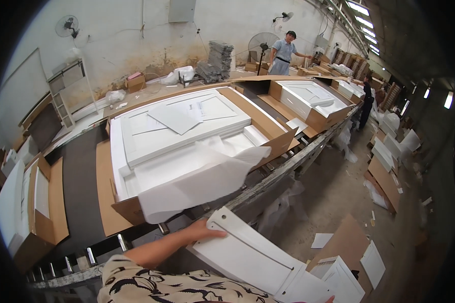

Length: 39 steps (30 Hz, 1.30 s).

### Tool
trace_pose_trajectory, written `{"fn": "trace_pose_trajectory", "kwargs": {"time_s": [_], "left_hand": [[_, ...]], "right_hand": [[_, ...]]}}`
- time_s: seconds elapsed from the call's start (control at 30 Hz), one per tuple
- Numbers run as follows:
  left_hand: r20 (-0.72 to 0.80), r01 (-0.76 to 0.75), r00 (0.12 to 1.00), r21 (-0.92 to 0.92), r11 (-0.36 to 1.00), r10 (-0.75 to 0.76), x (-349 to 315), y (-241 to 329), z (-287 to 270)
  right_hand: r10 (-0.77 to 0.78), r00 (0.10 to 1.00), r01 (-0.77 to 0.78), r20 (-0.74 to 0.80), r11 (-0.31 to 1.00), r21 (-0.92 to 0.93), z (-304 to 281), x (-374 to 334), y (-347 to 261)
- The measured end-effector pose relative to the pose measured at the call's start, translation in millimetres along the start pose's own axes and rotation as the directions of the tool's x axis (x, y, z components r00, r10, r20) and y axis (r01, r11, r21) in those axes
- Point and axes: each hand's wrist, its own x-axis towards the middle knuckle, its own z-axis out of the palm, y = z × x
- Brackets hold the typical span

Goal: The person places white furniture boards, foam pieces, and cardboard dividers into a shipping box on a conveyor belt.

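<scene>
My left hand (pixel 203 231) is closed on the upper end of a long white furniture panel (pixel 255 251), thumb over its face. The panel has small holes and a groove and slants down to the lower right in front of me. At its low end only the fingertips of my right hand (pixel 330 299) show, against the panel's edge; the rest of that hand is out of the picture. Beyond the panel, an open cardboard carton (pixel 128 209) holds stacked white panels (pixel 207 118) with papers on top. White foam sheet (pixel 202 184) hangs over its near side.
The carton stands on a roller conveyor (pixel 90 255) with a dark belt. Another open carton (pixel 40 227) is at left, more farther right. White panels (pixel 373 265) and cardboard (pixel 341 242) lean at lower right. A co-worker (pixel 283 53) stands across the line; another person (pixel 366 103) is farther right.
</scene>
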Motion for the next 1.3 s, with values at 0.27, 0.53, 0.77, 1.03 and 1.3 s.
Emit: {"fn": "trace_pose_trajectory", "kwargs": {"time_s": [0.27,0.53,0.77,1.03,1.3], "left_hand": [[0.162,0.148,0.971,0.169,0.974,-0.175,82.7,102.1,84.9],[0.243,-0.165,0.965,0.276,0.947,0.097,72.5,246.6,86.6],[0.060,-0.163,0.987,0.406,0.899,0.151,67.8,288.9,-20.5],[-0.359,-0.039,0.926,0.204,0.978,0.112,-1.2,230.3,-166.9],[-0.665,-0.013,0.746,-0.073,0.997,-0.040,-68.2,139.6,-216.5]], "right_hand": [[-0.159,0.987,0.156,-0.027,0.984,-0.089,-67.0,104.0,-53.7],[-0.501,0.862,0.494,0.080,0.865,0.089,-163.0,221.3,-165.9],[-0.688,0.711,0.655,0.146,0.724,0.217,-110.2,190.5,-316.0],[-0.823,0.492,0.729,0.283,0.567,0.382,30.6,156.4,-515.9],[-0.919,0.113,0.771,0.377,0.320,0.551,201.7,53.8,-667.2]]}}
